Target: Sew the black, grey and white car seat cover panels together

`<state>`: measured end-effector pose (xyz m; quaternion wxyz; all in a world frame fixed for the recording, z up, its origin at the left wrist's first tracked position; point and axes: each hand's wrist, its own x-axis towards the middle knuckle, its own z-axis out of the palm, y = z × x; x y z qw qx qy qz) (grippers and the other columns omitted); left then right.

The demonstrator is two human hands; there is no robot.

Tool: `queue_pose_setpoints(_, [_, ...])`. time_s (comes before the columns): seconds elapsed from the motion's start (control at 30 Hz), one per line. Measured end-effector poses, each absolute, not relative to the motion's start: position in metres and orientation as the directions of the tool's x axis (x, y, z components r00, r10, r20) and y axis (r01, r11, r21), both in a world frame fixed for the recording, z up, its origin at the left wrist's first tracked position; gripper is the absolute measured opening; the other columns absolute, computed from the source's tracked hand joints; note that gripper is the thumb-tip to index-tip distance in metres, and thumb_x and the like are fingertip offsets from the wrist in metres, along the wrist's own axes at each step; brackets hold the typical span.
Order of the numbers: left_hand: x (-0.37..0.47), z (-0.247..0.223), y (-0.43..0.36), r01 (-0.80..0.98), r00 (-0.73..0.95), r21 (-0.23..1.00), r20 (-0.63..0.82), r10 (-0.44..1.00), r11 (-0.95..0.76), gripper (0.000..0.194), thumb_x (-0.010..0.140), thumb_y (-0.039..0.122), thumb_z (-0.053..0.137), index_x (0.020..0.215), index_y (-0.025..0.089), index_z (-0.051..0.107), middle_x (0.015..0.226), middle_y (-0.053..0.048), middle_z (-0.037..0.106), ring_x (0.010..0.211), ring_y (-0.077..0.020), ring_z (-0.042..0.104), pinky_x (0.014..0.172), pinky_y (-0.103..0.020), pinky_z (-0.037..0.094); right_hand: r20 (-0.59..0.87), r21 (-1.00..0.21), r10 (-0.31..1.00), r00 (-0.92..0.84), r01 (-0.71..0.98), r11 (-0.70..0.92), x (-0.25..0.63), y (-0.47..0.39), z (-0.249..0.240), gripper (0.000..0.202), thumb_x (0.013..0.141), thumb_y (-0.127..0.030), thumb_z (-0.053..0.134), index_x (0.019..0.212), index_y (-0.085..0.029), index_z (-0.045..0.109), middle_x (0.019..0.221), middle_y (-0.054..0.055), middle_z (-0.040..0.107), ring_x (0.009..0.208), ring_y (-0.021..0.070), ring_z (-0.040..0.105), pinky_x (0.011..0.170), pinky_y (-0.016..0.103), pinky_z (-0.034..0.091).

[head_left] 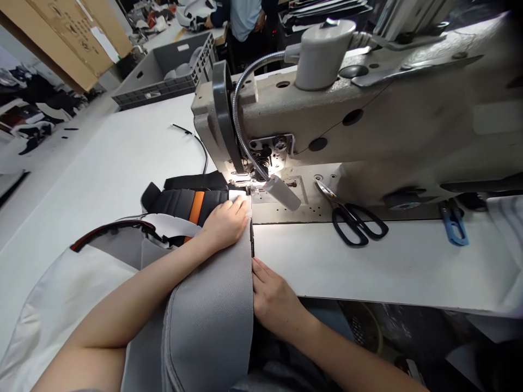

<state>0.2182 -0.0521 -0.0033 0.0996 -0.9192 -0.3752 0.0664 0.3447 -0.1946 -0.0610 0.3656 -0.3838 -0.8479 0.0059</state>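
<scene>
A sewn fabric piece (216, 305) of grey mesh hangs off the table edge towards me, with its right edge running up to the sewing machine (278, 120). Its far part has a black padded panel (171, 202) with an orange strip (196, 208), and white fabric (85, 277) spreads left. My left hand (229, 222) lies over the grey mesh just in front of the lit presser foot, fingers bent and pressing down. Lower down, my right hand (272, 294) pinches the same edge between thumb and fingers; part of its grip is hidden.
Black-handled scissors (353, 218) lie right of the needle area, blades on the machine bed. Farther right is a blue thread snipper (453, 223). A grey crate (163, 71) stands behind on the white table (134, 136). Another person (245, 19) is in the background.
</scene>
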Motion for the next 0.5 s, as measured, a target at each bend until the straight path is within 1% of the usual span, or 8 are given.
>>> queue_pose_setpoints(0.07, [0.216, -0.004, -0.055, 0.677, 0.714, -0.238, -0.019, 0.700, -0.696, 0.047, 0.095, 0.027, 0.029, 0.132, 0.006, 0.049, 0.140, -0.017, 0.048, 0.089, -0.0247, 0.058, 0.074, -0.039, 0.049, 0.603, -0.288, 0.655, -0.455, 0.642, 0.711, 0.345, -0.196, -0.061, 0.028, 0.083, 0.001, 0.046, 0.098, -0.009, 0.067, 0.105, 0.018, 0.065, 0.115, 0.0270, 0.056, 0.102, 0.042, 0.048])
queue_pose_setpoints(0.13, [0.215, -0.004, -0.058, 0.675, 0.719, -0.241, 0.004, 0.695, -0.698, 0.045, 0.095, 0.026, 0.029, 0.130, 0.007, 0.051, 0.137, -0.016, 0.051, 0.088, -0.0241, 0.058, 0.071, -0.038, 0.049, 0.600, -0.280, 0.647, -0.471, 0.634, 0.721, 0.344, -0.198, -0.061, 0.026, 0.083, 0.001, 0.046, 0.096, -0.009, 0.067, 0.102, 0.017, 0.065, 0.112, 0.0267, 0.058, 0.102, 0.044, 0.049])
queue_pose_setpoints(0.3, [0.217, -0.003, -0.064, 0.679, 0.715, -0.235, 0.000, 0.699, -0.695, 0.041, 0.095, 0.025, 0.029, 0.119, 0.008, 0.057, 0.129, -0.016, 0.056, 0.086, -0.0234, 0.057, 0.068, -0.037, 0.047, 0.604, -0.254, 0.624, -0.496, 0.623, 0.740, 0.344, -0.200, -0.058, 0.021, 0.083, -0.001, 0.048, 0.089, -0.010, 0.066, 0.097, 0.017, 0.065, 0.105, 0.0268, 0.060, 0.099, 0.046, 0.051])
queue_pose_setpoints(0.4, [0.220, -0.004, -0.060, 0.698, 0.698, -0.231, 0.012, 0.716, -0.677, 0.039, 0.095, 0.025, 0.030, 0.116, 0.009, 0.058, 0.123, -0.016, 0.059, 0.086, -0.0240, 0.056, 0.066, -0.038, 0.046, 0.602, -0.259, 0.623, -0.500, 0.616, 0.744, 0.347, -0.196, -0.056, 0.024, 0.082, 0.001, 0.048, 0.087, -0.013, 0.066, 0.093, 0.012, 0.064, 0.100, 0.0241, 0.061, 0.099, 0.044, 0.051])
queue_pose_setpoints(0.5, [0.224, -0.005, -0.049, 0.715, 0.679, -0.238, 0.015, 0.734, -0.657, 0.037, 0.095, 0.024, 0.030, 0.113, 0.012, 0.060, 0.115, -0.014, 0.061, 0.087, -0.0243, 0.055, 0.066, -0.037, 0.045, 0.594, -0.268, 0.627, -0.504, 0.611, 0.745, 0.351, -0.187, -0.053, 0.026, 0.080, 0.002, 0.049, 0.085, -0.015, 0.067, 0.092, 0.010, 0.064, 0.104, 0.0243, 0.059, 0.099, 0.042, 0.051])
